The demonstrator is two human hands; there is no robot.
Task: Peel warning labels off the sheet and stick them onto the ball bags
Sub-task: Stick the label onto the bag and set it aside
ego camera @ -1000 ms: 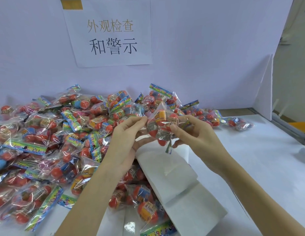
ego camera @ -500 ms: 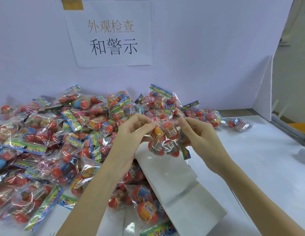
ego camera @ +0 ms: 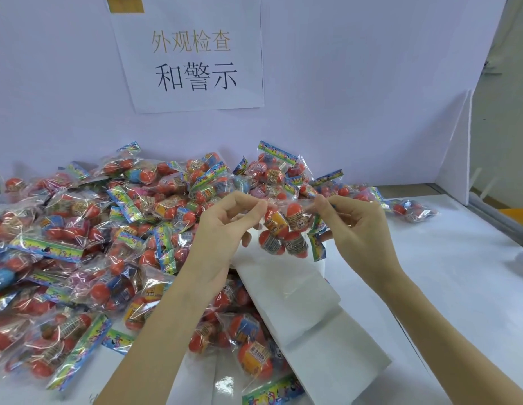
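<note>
Fingers (ego camera: 256,206) of both hands pinching ball bag (ego camera: 286,232)

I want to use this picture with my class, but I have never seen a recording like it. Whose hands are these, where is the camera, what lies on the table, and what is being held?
There is no machine here. A person wears a camera on the head, so you look forward and down at their own two arms. The left hand and the right hand each pinch a top corner of one clear ball bag, which hangs between them above the white table. A big pile of similar bags covers the table's left side. White paper sheets lie under the hands. A printed paper sign is stuck to the wall behind.
</note>
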